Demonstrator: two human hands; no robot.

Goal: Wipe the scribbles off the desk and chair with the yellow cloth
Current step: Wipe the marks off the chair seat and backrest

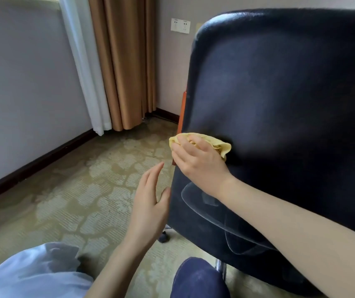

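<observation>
Presently, yellow cloth (pixel 218 145) is gripped by right hand (pixel 198 162) and pressed to back of chair (pixel 280 93); left hand (pixel 148 205) is held empty, fingers straight, beside its edge.

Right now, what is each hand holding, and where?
The right hand grips the yellow cloth by its bunched middle, against the chair back; the left hand holds nothing.

You have one wide-angle view from your head, facing forward and down, very near the back of the black chair (pixel 280 93) on the right; patterned carpet (pixel 75 179) and curtain (pixel 125 61) spread left.
</observation>
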